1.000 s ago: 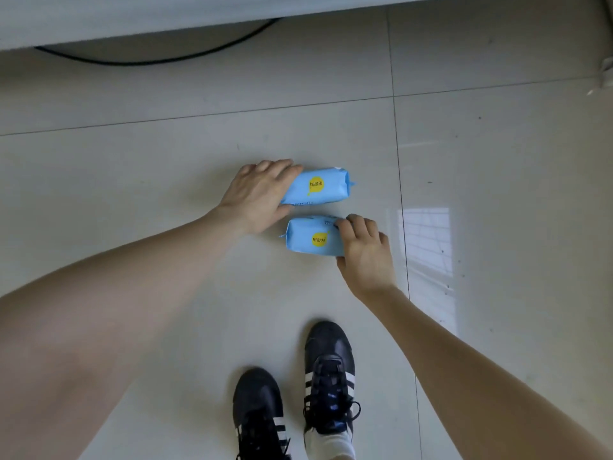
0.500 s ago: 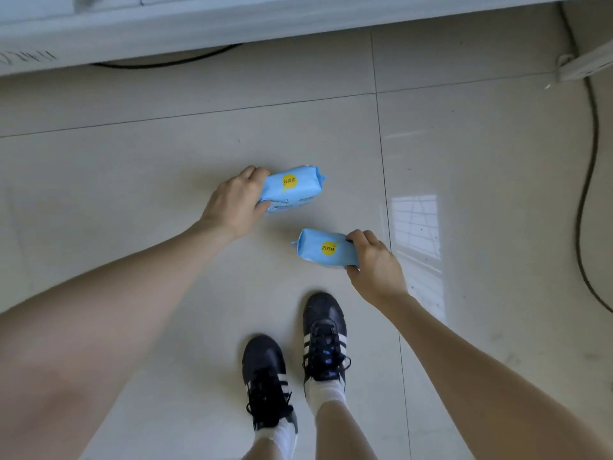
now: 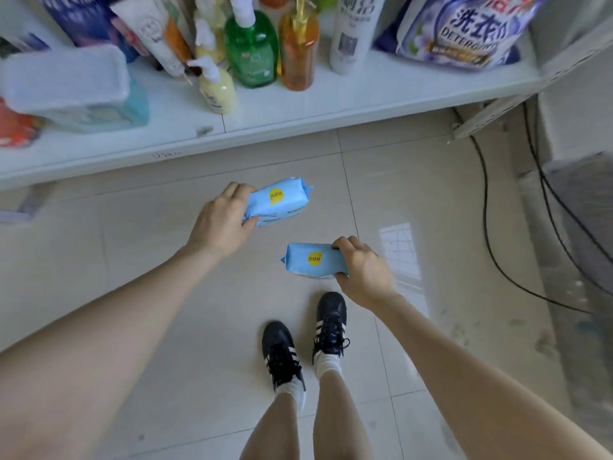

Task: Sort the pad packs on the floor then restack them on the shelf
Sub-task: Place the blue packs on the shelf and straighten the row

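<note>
Blue pad packs, one per hand, both clear of the floor [image 3: 139, 247]. Left hand [image 3: 220, 224]: fingers curled over the left end of the upper pack [image 3: 282, 200], thumb under its lower edge, firm wrap. Right hand [image 3: 365, 273]: fingers closed over the right end of the lower pack [image 3: 311, 260], thumb below. Packs well apart, upper one nearer the shelf [image 3: 331, 104], lower one above the black shoes [image 3: 305, 340].

Labels: each pack has a round yellow sticker with small print, unreadable. Purple bag [image 3: 464, 28] on the shelf reads "DETERG…" under Chinese characters. White bottle [image 3: 355, 31] has Chinese print at the top, partly cut off. Green bottle [image 3: 252, 48] and orange bottle [image 3: 298, 51] labels blurred.

Versus 0.5 s ago: same grips, both packs higher, view tilted up so the shelf contents now show; 1 s ago both packs lay side by side on the floor
</note>
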